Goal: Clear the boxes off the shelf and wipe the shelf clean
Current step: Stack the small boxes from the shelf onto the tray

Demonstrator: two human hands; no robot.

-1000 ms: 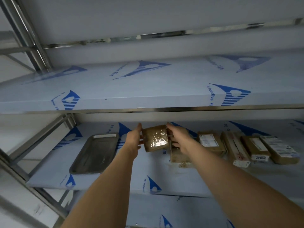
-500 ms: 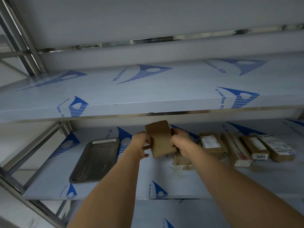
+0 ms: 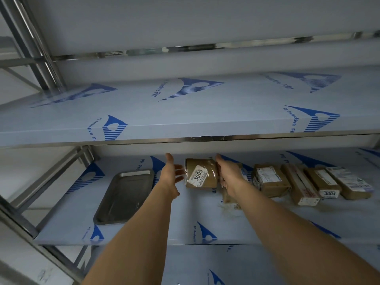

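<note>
Here a steel shelf [image 3: 144, 227] covered in blue-printed protective film is seen. A metal tray [image 3: 125, 196] lies at 9 o'clock; four labelled boxes [image 3: 308, 183] are lined up at 3 o'clock. The box marked 3005 [image 3: 200, 173] is gripped by the right hand [image 3: 228, 173], the left hand [image 3: 171, 175] spread open beside it.

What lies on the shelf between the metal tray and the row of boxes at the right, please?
In the head view, the left hand and the 3005 box, gripped by the right hand, fill the stretch between the tray and the boxes.
</note>
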